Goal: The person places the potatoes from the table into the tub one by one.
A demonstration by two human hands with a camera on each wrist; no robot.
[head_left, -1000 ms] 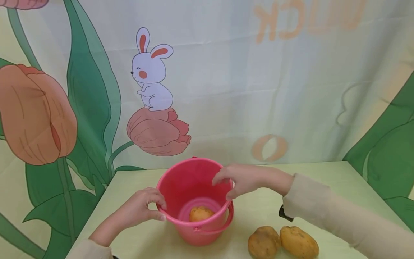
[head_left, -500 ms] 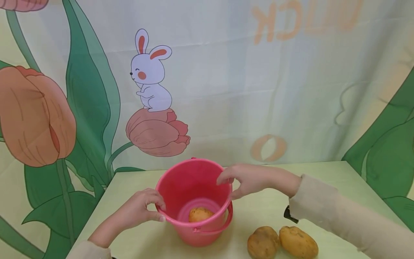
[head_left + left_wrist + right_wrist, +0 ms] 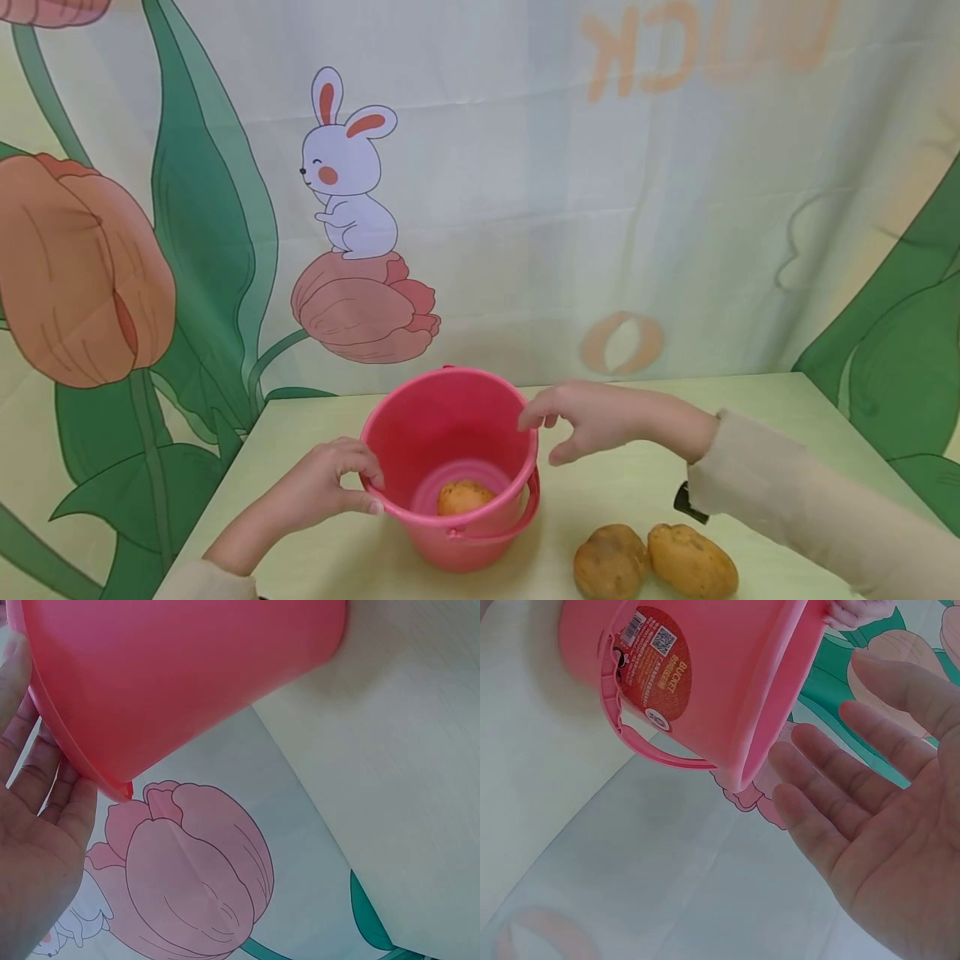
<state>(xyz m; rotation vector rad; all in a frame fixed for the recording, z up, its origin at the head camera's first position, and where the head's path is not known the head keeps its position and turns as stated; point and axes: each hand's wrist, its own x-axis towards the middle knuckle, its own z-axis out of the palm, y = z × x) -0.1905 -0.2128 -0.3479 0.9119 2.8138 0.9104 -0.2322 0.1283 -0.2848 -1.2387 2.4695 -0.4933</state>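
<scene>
A pink bucket [image 3: 459,550] stands on the table, its mouth facing up and toward me. One potato [image 3: 463,497] lies on its inside bottom. My left hand [image 3: 330,479] grips the bucket's left rim, fingers over the edge and thumb on the near side; the left wrist view has this hand [image 3: 45,825] along the rim. Just off the right rim, my right hand [image 3: 592,417] holds nothing, its fingers spread and relaxed. In the right wrist view the palm of that hand [image 3: 900,832] faces the bucket, whose handle [image 3: 609,694] hangs down beside a red label [image 3: 656,671].
Two more potatoes, a rounder brown one [image 3: 611,562] and a longer yellow one [image 3: 693,562], lie side by side at the table's near right. The pale table [image 3: 750,450] ends at a curtain [image 3: 510,250] printed with a rabbit and tulips.
My right hand has drawn away to the right from the bucket's rim, and its thumb has come off the edge. The left hand, bucket and potatoes have stayed put.
</scene>
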